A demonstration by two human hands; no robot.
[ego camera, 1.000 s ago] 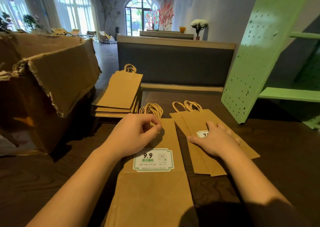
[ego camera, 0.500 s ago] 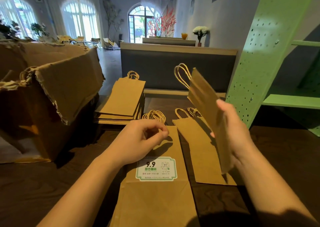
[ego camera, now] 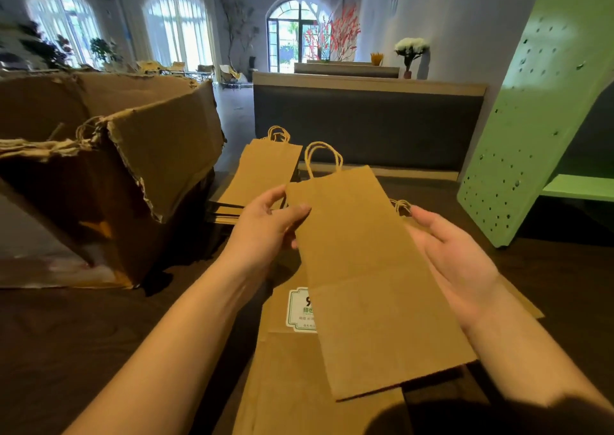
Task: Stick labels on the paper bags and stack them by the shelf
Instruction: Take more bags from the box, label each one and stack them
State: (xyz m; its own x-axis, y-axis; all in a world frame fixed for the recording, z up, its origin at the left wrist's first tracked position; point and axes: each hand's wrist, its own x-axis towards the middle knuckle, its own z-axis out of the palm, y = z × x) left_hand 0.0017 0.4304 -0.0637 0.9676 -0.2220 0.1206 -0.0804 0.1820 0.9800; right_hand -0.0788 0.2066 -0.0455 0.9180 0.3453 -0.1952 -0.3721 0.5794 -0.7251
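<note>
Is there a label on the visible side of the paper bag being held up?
No, the held paper bag's visible face is plain brown; the only label in view sits on the bag lying beneath it.

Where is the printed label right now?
In the head view, low and centre, the label is stuck on the flat bag on the table, its right part hidden behind the held bag.

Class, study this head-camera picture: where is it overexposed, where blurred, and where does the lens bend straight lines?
Head view: the arched windows are blown out white; the plants at the left edge are smeared; the held paper bag is sharp; the green shelf leans from wide-angle distortion.
</note>
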